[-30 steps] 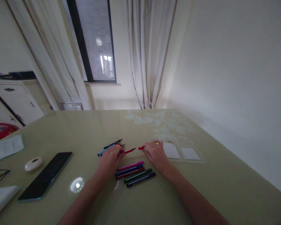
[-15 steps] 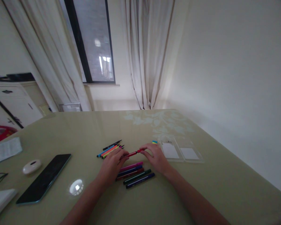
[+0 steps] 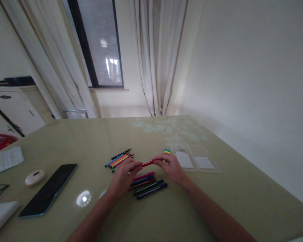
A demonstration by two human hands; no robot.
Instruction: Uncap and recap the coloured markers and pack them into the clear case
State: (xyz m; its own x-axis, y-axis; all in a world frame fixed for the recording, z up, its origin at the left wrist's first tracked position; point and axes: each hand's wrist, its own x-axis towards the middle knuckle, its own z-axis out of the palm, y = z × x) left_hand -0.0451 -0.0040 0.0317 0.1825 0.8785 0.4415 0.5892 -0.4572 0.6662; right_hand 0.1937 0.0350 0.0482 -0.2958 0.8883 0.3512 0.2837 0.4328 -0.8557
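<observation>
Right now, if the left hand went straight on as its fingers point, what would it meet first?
Probably the right hand, at the far end of the held red marker; depth is unclear.

The left forearm (image 3: 96, 213) rises from the bottom edge and slants inward to the right; the right forearm (image 3: 212, 206) slants inward to the left. The left hand (image 3: 122, 176) shows its back, thumb and fingers bent in a pinch pointing right. The right hand (image 3: 172, 169) pinches likewise toward the left, the two hands near but apart
</observation>
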